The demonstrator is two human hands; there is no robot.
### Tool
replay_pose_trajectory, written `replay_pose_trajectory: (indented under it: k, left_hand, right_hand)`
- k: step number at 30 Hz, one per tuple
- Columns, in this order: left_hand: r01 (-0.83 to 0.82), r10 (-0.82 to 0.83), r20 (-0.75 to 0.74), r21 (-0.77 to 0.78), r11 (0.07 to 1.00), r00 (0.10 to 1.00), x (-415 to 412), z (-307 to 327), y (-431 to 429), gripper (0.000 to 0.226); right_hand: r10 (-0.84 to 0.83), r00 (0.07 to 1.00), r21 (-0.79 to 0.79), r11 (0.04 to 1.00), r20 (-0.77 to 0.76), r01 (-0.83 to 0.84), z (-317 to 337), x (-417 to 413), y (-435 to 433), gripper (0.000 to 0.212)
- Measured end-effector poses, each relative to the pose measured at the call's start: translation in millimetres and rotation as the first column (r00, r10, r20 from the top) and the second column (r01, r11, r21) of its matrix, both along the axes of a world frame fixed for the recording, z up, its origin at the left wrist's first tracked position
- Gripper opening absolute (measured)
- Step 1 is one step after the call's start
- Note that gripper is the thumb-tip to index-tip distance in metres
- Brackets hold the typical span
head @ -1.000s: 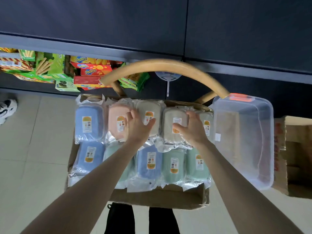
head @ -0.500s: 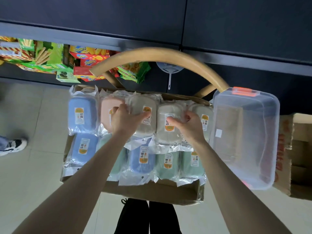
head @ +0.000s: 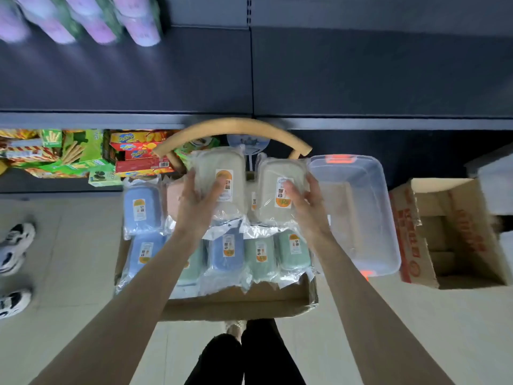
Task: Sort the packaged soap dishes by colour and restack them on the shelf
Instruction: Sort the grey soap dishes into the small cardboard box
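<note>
You hold a beige soap dish in each hand, both raised above the box.
Your left hand (head: 194,209) grips the plastic-wrapped beige soap dish (head: 219,173) with the thumb on its label. Your right hand (head: 305,207) grips the second beige soap dish (head: 280,187) just beside it, hands apart. Below, blue wrapped dishes (head: 141,207) and green wrapped dishes (head: 261,254) lie in rows on the brown cardboard box (head: 236,307). A clear plastic tub (head: 358,218) sits just right of the box, and the dark shelf (head: 361,79) is ahead.

A shop: dark display shelving (head: 361,79) stocked with boxed snacks (head: 138,154) (biscuits, by the packaging).
</note>
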State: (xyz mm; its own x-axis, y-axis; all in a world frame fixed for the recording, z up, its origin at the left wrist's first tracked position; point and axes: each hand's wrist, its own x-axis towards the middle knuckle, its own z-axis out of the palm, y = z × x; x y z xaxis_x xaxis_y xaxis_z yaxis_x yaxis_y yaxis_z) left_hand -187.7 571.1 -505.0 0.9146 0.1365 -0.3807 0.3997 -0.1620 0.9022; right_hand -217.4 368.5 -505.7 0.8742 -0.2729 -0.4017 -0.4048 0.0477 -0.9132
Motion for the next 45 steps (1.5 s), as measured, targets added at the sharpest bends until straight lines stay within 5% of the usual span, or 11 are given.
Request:
replay_pose_trajectory:
  k: [13, 19, 22, 28, 35, 45]
  left_hand:
    - [0.250, -0.187, 0.371, -0.129, 0.960, 0.909, -85, 153, -154, 0.085]
    - [0.258, -0.202, 0.376, -0.104, 0.961, 0.904, -176, 172, -275, 0.105]
    - [0.306, -0.259, 0.364, -0.079, 0.949, 0.895, -218, 187, -334, 0.089]
    - [0.343, -0.315, 0.374, -0.010, 0.939, 0.873, -235, 219, -420, 0.044]
    - [0.375, -0.342, 0.390, -0.011, 0.927, 0.855, -194, 206, -525, 0.048]
    - [0.371, -0.345, 0.179, -0.143, 0.917, 0.921, -135, 139, -664, 0.059]
  right_hand:
    - [-0.279, 0.890, -0.022, 0.951, 0.361, 0.307, 155, -127, -129, 0.046]
    - [-0.331, 0.853, -0.069, 0.919, 0.403, 0.389, 179, -233, -239, 0.078]
    - [-0.359, 0.837, -0.072, 0.903, 0.413, 0.423, 193, -276, -295, 0.091]
    - [-0.449, 0.780, -0.018, 0.862, 0.436, 0.506, 219, -305, -381, 0.062]
    - [-0.396, 0.807, -0.046, 0.886, 0.438, 0.460, 207, -263, -490, 0.049]
    - [-0.228, 0.935, -0.196, 0.938, 0.273, 0.286, 144, -179, -638, 0.040]
